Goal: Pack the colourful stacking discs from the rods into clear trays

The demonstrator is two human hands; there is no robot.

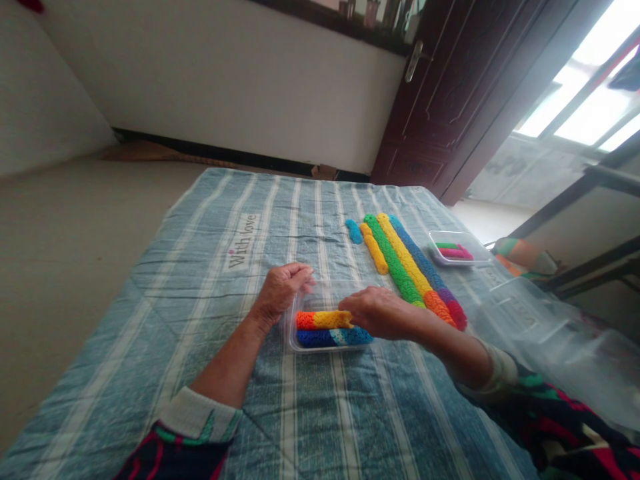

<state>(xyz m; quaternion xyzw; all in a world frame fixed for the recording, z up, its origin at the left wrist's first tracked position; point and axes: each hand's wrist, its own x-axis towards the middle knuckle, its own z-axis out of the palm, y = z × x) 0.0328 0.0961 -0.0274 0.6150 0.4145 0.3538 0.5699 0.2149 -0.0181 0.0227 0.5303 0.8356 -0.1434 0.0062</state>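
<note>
A clear plastic container [325,350] sits in front of me on the striped cloth. Inside, a dark-and-light-blue crocheted roll [315,339] lies along the near side. Behind it rests an orange-and-yellow crocheted roll [320,320]. My left hand [280,290] is closed at the container's far left corner, with the fingers gripping its rim. From the right, my right hand [383,312] reaches over the container, its fingers closed on the yellow end of the orange-and-yellow roll. That hand hides the container's right side.
Long crocheted rolls in green [395,267], yellow [403,257] and blue [415,250] lie to the right, beside short yellow [374,248] and light-blue pieces [354,231]. Another container [460,262] holds green and pink rolls. Clear plastic boxes [545,327] stand at the right edge.
</note>
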